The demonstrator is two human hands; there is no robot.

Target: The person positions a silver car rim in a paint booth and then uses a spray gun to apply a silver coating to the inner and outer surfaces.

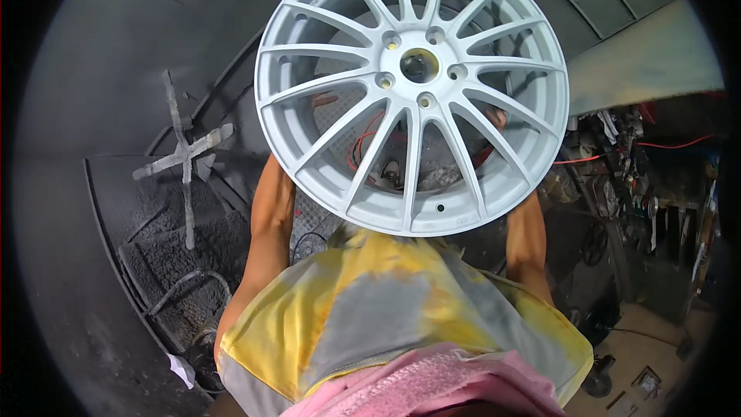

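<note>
A white multi-spoke car wheel rim (410,219) is held up in front of me, its face toward me. Several bolt holes ring the round opening at its centre. Both my forearms pass behind it, one at each side. Through the spokes on the left, a few fingers of my left hand (325,100) show, supporting the rim from behind. On the right, part of my right hand (496,117) is visible between the spokes, also holding the back of the rim. Most of each hand is hidden by the spokes and outer lip.
A cross-shaped stand (185,154) wrapped in grey, coated material is at the left, by a dark curved wall. A hose (193,278) lies below it. Cluttered shelves (656,208) fill the right side. A red cable (363,139) shows behind the rim, above a textured metal floor.
</note>
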